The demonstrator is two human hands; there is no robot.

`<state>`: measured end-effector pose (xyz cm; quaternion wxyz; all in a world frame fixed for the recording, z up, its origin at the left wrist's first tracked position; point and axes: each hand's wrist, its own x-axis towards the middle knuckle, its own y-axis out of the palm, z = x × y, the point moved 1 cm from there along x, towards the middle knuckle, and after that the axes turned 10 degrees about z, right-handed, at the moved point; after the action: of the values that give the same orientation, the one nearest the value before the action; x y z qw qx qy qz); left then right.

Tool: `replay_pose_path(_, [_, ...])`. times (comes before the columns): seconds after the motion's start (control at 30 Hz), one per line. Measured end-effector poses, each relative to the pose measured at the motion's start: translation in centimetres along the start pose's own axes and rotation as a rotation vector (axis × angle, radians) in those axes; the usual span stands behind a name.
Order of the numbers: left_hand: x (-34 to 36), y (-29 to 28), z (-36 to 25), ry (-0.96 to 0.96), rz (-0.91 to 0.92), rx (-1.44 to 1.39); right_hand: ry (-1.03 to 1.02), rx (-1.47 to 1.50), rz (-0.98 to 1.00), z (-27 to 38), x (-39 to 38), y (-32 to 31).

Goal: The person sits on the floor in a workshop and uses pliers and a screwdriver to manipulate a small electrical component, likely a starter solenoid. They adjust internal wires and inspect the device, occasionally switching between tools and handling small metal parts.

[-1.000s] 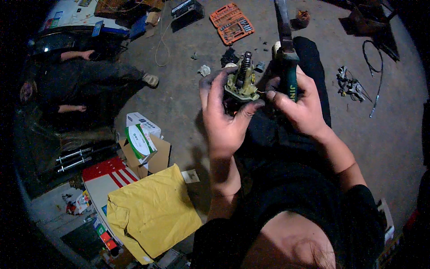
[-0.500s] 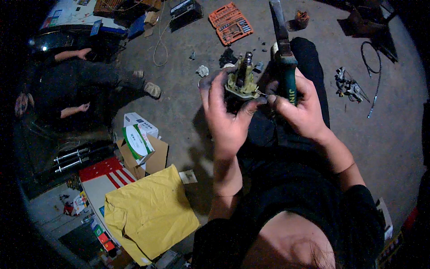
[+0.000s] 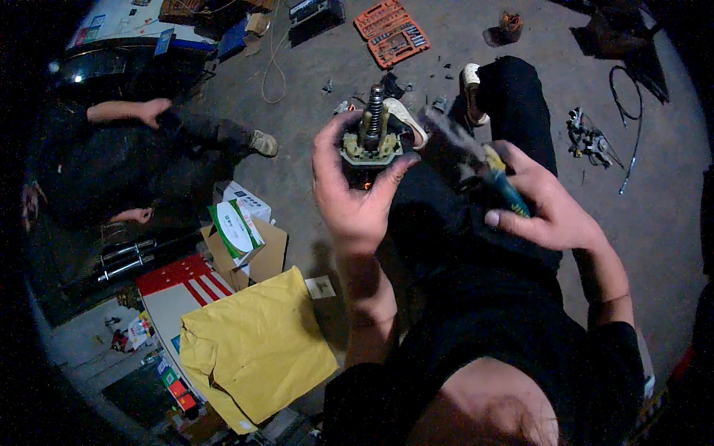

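In my left hand is a mechanical assembly, held upright. It has a dark coil spring around a shaft on top and a pale yellowish plastic body. My fingers wrap its left side and the thumb presses the right. My right hand, to the right and slightly lower, is closed around the teal and yellow handle of long-nosed pliers. Their metal jaws point up and left, smeared by motion, apart from the assembly. Dark smudges cover my fingertips.
An orange socket set case lies open on the floor ahead. Metal parts and a black cable lie right. At left, a person in dark clothes is near cardboard boxes. A yellow cloth covers something lower left.
My hands have moved apart: the left went left with the assembly, the right went right and down with the pliers. The pliers have tilted from upright toward the left.
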<state>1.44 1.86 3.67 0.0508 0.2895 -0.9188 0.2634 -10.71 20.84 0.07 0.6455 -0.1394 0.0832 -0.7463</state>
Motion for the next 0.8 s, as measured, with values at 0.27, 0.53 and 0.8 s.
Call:
replay_pose_path(0.27, [-0.2, -1.2, -1.3, -0.083, 0.237, -0.049, -0.085, -0.232, 0.089, 0.2, -0.1, -0.4])
replay_pose_path(0.53, [-0.4, -1.3, -1.8, -0.104, 0.253, -0.05, -0.073, -0.331, 0.083, 0.2, 0.0, -0.3])
replay_pose_path(0.8, [-0.4, -1.1, -1.9, -0.078, 0.221, -0.074, -0.014, -0.365, 0.061, -0.5, -0.2, 0.0])
